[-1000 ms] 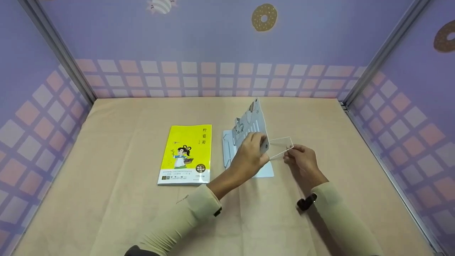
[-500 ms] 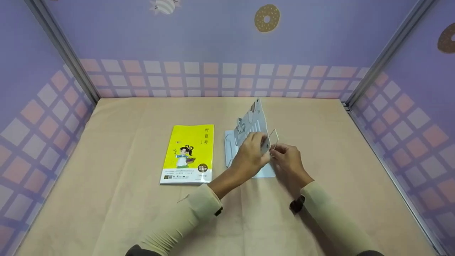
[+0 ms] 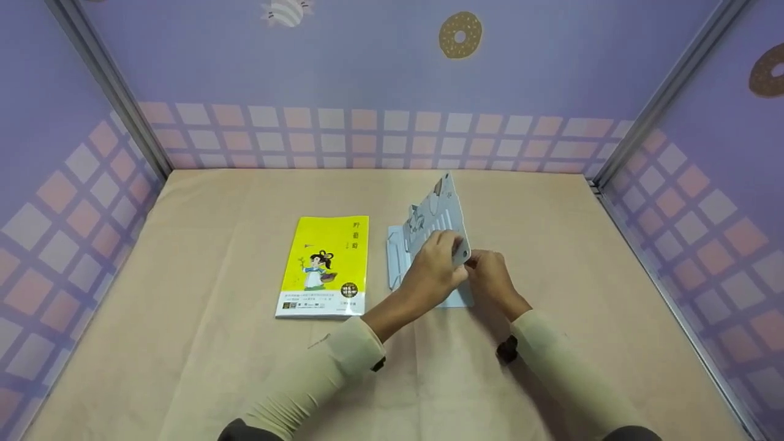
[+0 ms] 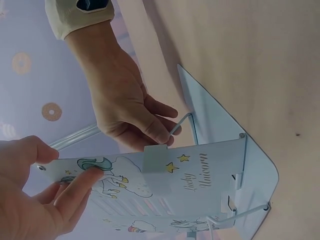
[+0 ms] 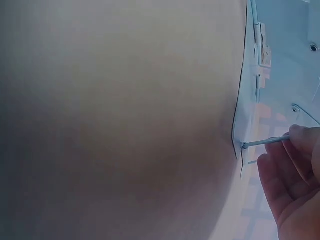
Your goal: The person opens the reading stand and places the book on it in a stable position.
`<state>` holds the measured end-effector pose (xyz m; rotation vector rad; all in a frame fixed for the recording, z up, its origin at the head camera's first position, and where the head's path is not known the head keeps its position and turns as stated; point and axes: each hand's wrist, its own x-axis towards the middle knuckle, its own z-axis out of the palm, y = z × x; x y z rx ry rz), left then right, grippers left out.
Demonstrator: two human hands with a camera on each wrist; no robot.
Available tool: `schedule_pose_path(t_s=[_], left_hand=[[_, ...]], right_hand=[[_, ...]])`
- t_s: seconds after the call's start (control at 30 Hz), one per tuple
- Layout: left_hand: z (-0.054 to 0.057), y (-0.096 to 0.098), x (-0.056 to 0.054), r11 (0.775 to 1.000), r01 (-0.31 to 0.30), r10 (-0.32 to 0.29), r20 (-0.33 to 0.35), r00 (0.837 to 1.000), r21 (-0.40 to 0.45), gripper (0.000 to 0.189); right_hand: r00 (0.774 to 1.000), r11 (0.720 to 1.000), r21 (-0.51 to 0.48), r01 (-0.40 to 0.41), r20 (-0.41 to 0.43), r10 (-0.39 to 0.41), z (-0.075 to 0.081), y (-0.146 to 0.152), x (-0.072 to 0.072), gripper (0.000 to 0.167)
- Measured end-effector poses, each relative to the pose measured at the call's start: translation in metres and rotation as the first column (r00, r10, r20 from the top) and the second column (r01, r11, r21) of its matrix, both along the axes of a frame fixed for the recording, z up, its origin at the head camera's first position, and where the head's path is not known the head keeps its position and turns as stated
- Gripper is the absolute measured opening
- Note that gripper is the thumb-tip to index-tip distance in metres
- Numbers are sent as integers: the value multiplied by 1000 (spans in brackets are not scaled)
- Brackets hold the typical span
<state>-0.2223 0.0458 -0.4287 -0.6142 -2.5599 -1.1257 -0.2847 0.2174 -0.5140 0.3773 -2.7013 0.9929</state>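
A light blue metal book stand with unicorn drawings stands on the table, its printed panel raised above a flat base plate. My left hand grips the panel near its edge, thumb on one side and fingers on the printed face in the left wrist view. Behind the panel, my right hand pinches the thin wire leg between thumb and fingers. One end of that wire meets the base plate's corner in the right wrist view. From the head view, the panel and hands hide the wire.
A yellow book with a cartoon figure lies flat to the left of the stand. Beige cloth covers the table. Purple patterned walls enclose the back and both sides.
My right hand has moved left, up to the panel's back, and the wire leg has swung in with it. My left hand keeps its hold, nearly still. The yellow book has stayed put.
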Motion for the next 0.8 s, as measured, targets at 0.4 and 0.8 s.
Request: schedule_pose_path(t_s=[0.4,0.8], left_hand=[[-3,10,-1,999,17,-16,34,999,-46,27],[-13,15,-1,993,27,-25,18,1000,-112,22]], right_hand=[[998,998,52,-19,-54,22,-2,4,-3,15],[994,998,-45,-51,-102,46,-7,9,-1,9]])
